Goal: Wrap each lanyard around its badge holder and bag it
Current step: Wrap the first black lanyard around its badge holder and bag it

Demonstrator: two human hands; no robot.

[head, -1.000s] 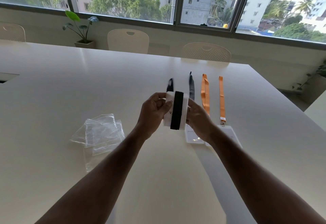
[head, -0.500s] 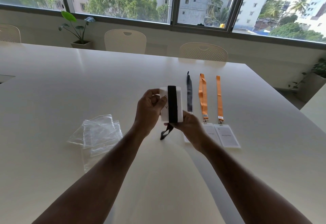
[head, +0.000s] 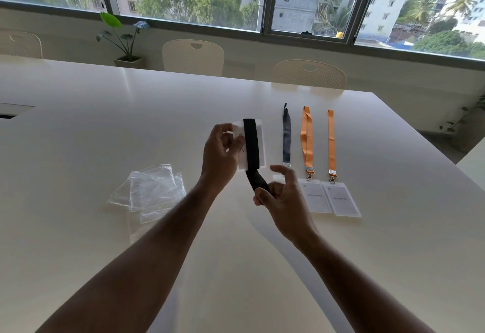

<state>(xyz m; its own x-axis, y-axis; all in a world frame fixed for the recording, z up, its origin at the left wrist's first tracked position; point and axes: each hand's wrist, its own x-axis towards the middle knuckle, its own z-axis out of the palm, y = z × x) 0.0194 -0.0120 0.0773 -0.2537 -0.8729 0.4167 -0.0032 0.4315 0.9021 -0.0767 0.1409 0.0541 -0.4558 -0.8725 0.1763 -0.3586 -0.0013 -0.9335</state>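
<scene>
Since 0.5 s ago, the right hand (head: 282,196) has dropped lower and away from the badge holder (head: 258,146), drawing the loose end of the black lanyard (head: 252,146) down with it, and the left hand (head: 220,154) now holds the holder up alone.

On the wide white counter (head: 105,128), the 2 hands are raised above the surface near its middle, close to each other but apart. Left of them a small heap of clear plastic bags (head: 151,191) lies flat on the counter. Right of them 3 more lanyards lie in a row, stretched away from the person: 1 dark grey lanyard (head: 286,136), then 2 orange lanyards (head: 307,141) (head: 331,143), each orange one clipped to a clear holder with a white card (head: 316,196) (head: 341,199); the grey one's holder is mostly hidden behind the right hand.

The left hand pinches the left edge of the raised badge holder between thumb and fingers, keeping it upright. The black lanyard runs as 1 band down the holder's face. Below the holder its tail bends toward the right hand, which grips the end between thumb and curled fingers, with the forefinger raised.
</scene>
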